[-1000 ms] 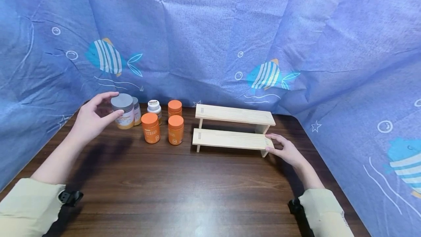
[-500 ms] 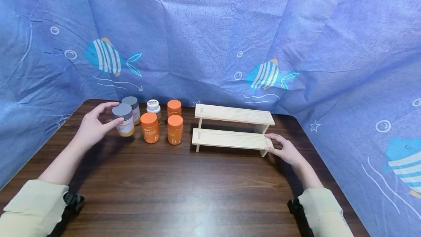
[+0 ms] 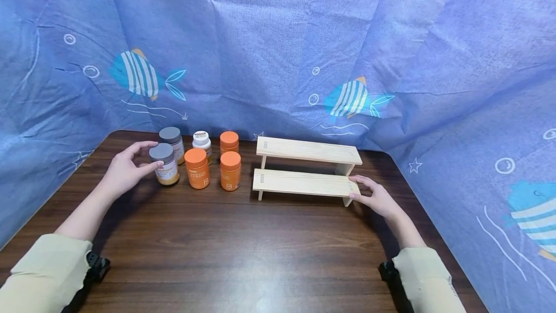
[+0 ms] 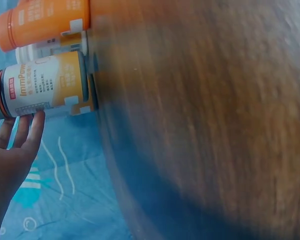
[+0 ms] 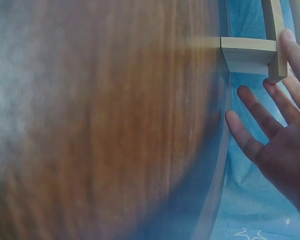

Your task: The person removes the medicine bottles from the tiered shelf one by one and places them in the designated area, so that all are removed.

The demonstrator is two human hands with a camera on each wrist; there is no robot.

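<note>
My left hand (image 3: 126,167) grips a grey-lidded supplement jar (image 3: 167,173) near its lid, thumb on the near side and fingers on the far side. The jar stands upright at the table's left, its label and yellow lower band showing in the left wrist view. Just behind it is a second grey-lidded jar (image 3: 177,149), partly covered. At the other side, my right hand (image 3: 377,199) holds the right end of the lower board of a two-step wooden shelf (image 3: 304,183) between thumb and fingers. In the right wrist view, the remaining fingers (image 5: 257,107) spread below the board's end.
Right of the jars stand a white-capped bottle (image 3: 202,145) and several orange jars, including a front one (image 3: 197,170) close beside the held jar. The shelf's upper board (image 3: 308,149) is bare. A blue fish-print cloth (image 3: 269,52) hangs behind the dark wooden table (image 3: 243,250).
My left hand has brought the grey-lidded jar down and slightly nearer, in front of its twin, which shows more now. The right hand stays on the shelf end.
</note>
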